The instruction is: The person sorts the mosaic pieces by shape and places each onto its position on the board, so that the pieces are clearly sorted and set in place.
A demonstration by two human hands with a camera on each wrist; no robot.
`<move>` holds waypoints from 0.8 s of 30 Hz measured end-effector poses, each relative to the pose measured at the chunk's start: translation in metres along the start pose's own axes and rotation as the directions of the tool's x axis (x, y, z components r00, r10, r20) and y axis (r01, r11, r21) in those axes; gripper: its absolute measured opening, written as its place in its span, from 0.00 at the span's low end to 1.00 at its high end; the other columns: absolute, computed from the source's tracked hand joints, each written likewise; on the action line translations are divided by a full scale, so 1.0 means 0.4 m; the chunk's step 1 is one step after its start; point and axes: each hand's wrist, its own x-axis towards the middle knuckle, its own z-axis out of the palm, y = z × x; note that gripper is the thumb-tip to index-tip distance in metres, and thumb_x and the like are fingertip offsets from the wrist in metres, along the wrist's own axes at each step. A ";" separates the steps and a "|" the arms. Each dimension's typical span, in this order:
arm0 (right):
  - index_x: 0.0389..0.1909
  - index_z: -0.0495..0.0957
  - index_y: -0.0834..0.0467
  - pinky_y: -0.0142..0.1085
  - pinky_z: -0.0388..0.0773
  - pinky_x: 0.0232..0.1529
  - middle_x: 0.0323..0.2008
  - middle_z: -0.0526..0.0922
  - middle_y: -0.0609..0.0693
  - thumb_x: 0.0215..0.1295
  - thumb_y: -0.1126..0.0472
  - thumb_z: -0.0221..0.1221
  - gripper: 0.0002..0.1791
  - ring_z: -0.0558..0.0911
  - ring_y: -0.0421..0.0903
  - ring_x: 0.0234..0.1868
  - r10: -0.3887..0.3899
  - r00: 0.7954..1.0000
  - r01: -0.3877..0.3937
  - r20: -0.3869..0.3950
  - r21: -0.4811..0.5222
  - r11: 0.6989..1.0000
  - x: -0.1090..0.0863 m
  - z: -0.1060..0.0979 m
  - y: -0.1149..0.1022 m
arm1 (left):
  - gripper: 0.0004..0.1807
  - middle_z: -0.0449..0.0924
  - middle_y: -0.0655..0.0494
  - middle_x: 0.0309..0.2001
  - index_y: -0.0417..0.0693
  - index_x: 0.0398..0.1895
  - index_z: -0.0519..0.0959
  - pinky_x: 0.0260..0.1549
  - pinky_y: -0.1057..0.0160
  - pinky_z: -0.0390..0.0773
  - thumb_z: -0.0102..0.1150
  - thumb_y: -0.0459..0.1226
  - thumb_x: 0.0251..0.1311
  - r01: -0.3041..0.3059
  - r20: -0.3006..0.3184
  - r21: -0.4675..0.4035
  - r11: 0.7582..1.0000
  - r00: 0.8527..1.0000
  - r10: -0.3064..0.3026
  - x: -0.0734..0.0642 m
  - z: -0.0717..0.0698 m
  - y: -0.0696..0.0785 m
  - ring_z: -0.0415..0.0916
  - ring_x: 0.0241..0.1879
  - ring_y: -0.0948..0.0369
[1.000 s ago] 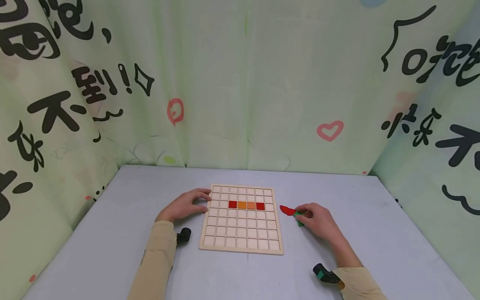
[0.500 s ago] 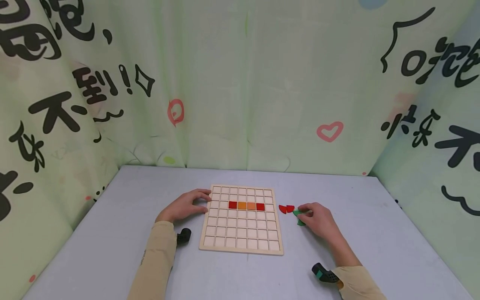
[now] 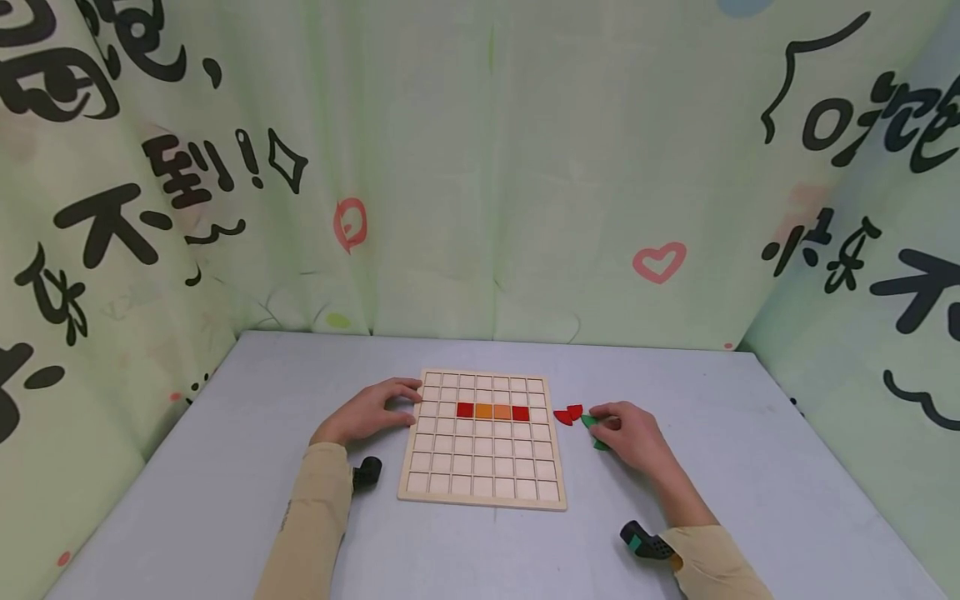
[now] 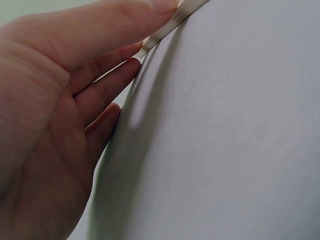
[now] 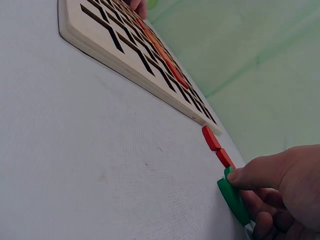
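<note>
A pale wooden grid board (image 3: 480, 502) lies flat on the table. Across one row sit a red tile (image 3: 466, 410), two orange tiles (image 3: 493, 411) and another red tile (image 3: 521, 412). At the board's left edge, my left hand (image 3: 369, 412) touches the rim with thumb and extended fingertips. Right of the board, my right hand (image 3: 632, 432) pinches a green piece (image 5: 228, 172) between thumb and fingers. Beneath the fingers a second green piece (image 5: 233, 201) shows, partly covered. Two red wedge-like pieces, one nearer the board (image 3: 562, 417) and one farther (image 3: 575, 411), lie beside it.
The white table (image 3: 330, 533) extends around the board. A pale green curtain (image 3: 570, 167) with black writing and hearts hangs along the back and both sides. Black devices, left (image 3: 367, 472) and right (image 3: 647, 542), are worn at the wrists.
The red pieces, side by side half a second ago, have shifted slightly left, the farther one tilting up. My right hand and the green pieces have edged left. My left hand has stayed put.
</note>
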 end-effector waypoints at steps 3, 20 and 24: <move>0.52 0.80 0.64 0.44 0.82 0.43 0.49 0.80 0.60 0.62 0.64 0.64 0.17 0.78 0.51 0.42 -0.017 1.000 0.017 0.004 -0.005 1.000 0.002 0.001 0.000 | 0.17 0.67 0.52 0.69 0.47 0.50 0.81 0.69 0.48 0.58 0.68 0.38 0.58 -0.011 -0.001 -0.003 1.000 1.000 0.011 -0.001 -0.001 0.000 0.56 0.72 0.49; 0.51 0.81 0.64 0.48 0.80 0.47 0.46 0.80 0.58 0.61 0.66 0.65 0.17 0.75 0.50 0.40 -0.091 0.996 0.091 0.006 -0.030 0.995 0.001 0.002 -0.005 | 0.16 0.67 0.52 0.69 0.48 0.50 0.81 0.69 0.48 0.59 0.68 0.38 0.58 -0.027 0.002 0.008 1.000 1.000 0.027 0.001 0.000 -0.009 0.57 0.71 0.48; 0.52 0.81 0.64 0.50 0.80 0.49 0.48 0.80 0.60 0.62 0.66 0.64 0.17 0.78 0.53 0.44 -0.107 0.994 0.107 -0.004 -0.026 0.994 0.001 0.002 -0.005 | 0.16 0.67 0.52 0.69 0.48 0.50 0.81 0.69 0.48 0.58 0.68 0.38 0.59 -0.025 0.002 0.012 1.000 1.000 0.025 0.003 0.000 -0.011 0.56 0.72 0.49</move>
